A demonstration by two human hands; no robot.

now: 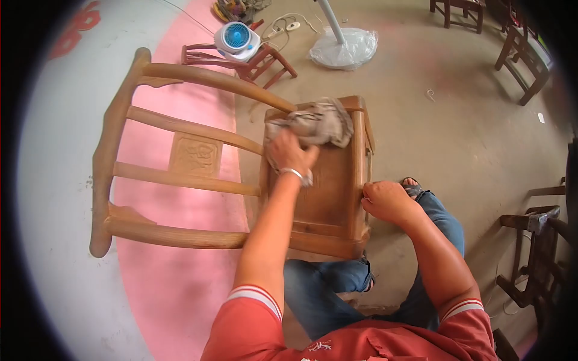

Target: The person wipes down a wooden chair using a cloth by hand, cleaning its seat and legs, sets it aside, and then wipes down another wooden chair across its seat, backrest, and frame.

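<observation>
A brown wooden chair (pixel 325 186) stands in front of me, its slatted backrest (pixel 186 183) reaching to the left with a carved panel in the middle. My left hand (pixel 292 153), with a silvery bracelet at the wrist, presses a crumpled grey-brown cloth (pixel 322 120) onto the far part of the seat. Motion blurs the hand and cloth slightly, and the fingertips are partly hidden in the folds. On the right edge of the seat, my right hand (pixel 388 198) is closed around the chair's rim, with its fingertips partly out of sight.
A pink and white wall (pixel 174 259) lies behind the backrest. A small blue and white fan (pixel 236 38) sits on a low stool at the back. Beyond the chair is a plastic-wrapped stand base (pixel 344 49). Dark wooden chairs (pixel 530 259) stand at right.
</observation>
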